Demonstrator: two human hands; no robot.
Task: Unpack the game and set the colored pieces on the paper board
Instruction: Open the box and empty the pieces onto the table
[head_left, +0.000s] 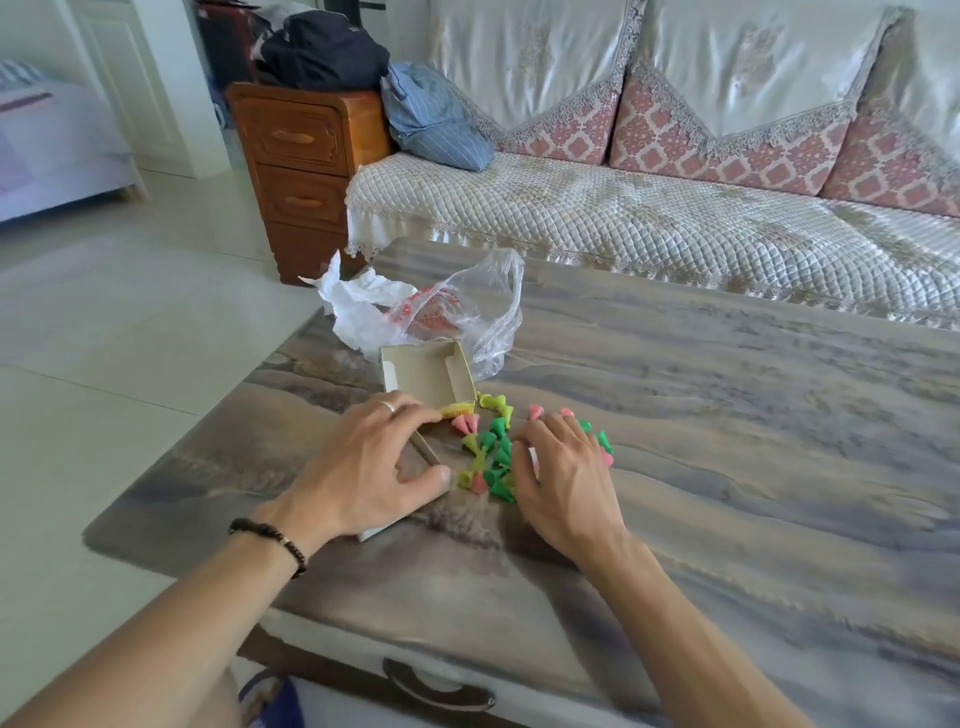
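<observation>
While your left hand (363, 462) grips the open cardboard box (426, 379) at its near edge, fingers curled over the wall and thumb by the corner, your right hand (563, 478) lies spread, fingers lightly bent, over the heap of green, yellow and pink cone pieces (493, 457) on the marble-patterned table (727, 441), just right of the box; whether it pinches any is hidden. No paper board is in view. Rake the pieces together gently, since their round bases will probably let them roll.
</observation>
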